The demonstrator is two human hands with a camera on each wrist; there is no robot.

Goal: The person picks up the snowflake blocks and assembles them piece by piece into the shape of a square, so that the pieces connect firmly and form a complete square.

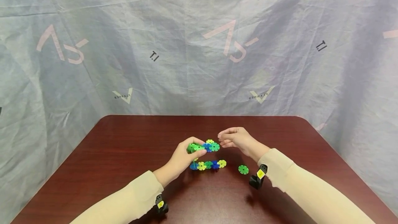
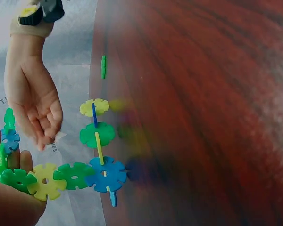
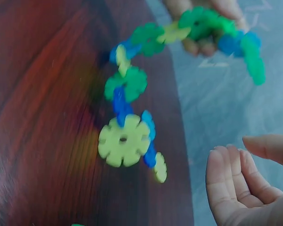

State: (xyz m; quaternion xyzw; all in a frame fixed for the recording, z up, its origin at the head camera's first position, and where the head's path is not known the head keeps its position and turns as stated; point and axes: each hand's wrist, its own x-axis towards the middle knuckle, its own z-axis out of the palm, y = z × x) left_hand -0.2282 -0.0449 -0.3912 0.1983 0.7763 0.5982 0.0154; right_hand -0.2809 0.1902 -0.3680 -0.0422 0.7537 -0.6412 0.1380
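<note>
**A disc chain point(image 1: 214, 165) pinched by the left hand point(image 1: 181, 155), the right hand point(image 1: 240, 141) near it and holding nothing**

In the head view, the left hand is at the left end of the disc chain, its thumb and fingers pinching the upper row. That row shows green, blue and yellow notched discs; the lower row runs blue, yellow, green, dark blue, yellow. The right hand is just right of the chain's upper row, apart from it, fingers slightly bent. To the right of the chain's lower row lies a loose green disc point(image 1: 243, 169). Under the chain spreads a glossy red-brown table point(image 1: 136, 137) with rounded far corners; beyond the chain, past the table's far edge, hangs a creased grey cloth point(image 1: 186, 78) printed with pink, black and pale yellow marks. Pale sleeves point(image 1: 127, 194) reach toward the chain from both sides, with black wrist cameras point(image 1: 257, 177) strapped at the cuffs.

In the left wrist view, the chain leaves the left hand's grip and bends at a blue disc; its reflection shows in the tabletop beside it. Whether the chain touches the table cannot be told. The right hand appears above the held section, palm visible, fingers loosely bent.

In the right wrist view, the chain is partly blurred. The left hand's fingers show behind its green disc, while the right hand is well apart from the chain, thumb spread from the fingers.
</note>
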